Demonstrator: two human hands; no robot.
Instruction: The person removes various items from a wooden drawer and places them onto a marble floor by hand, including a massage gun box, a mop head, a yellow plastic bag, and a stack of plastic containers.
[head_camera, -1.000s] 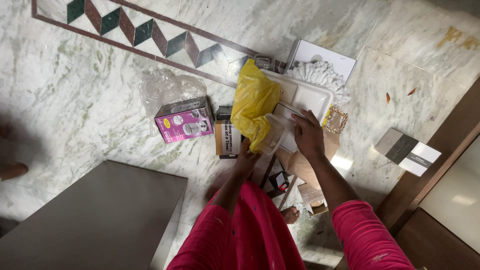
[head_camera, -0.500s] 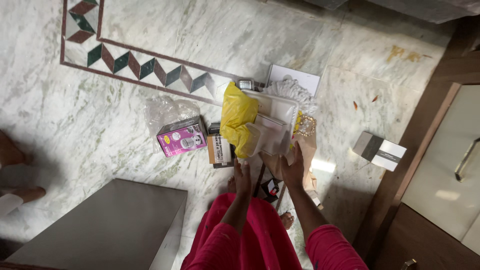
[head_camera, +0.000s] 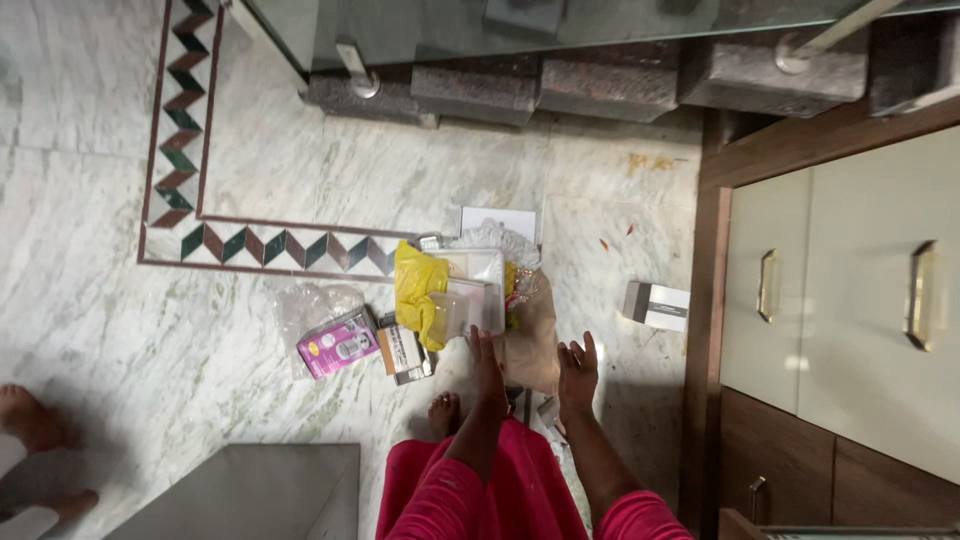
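My left hand reaches down toward the edge of a brown paper bag on the marble floor, fingers straight and holding nothing. A little above the floor, just right of the bag, my right hand is spread open and empty. Beyond the bag lie a white tray, a clear plastic box and a yellow plastic bag. To the left are a small brown carton and a pink box beside a clear plastic wrapper.
A small white and grey box lies to the right near cream cabinet doors with brass handles. A grey surface is at bottom left. Another person's bare foot shows at the left edge. A glass door stands at the top.
The view has pulled up and back, showing more floor and the cabinet. Both hands have come off the tray and yellow bag and now sit open near the brown paper bag.
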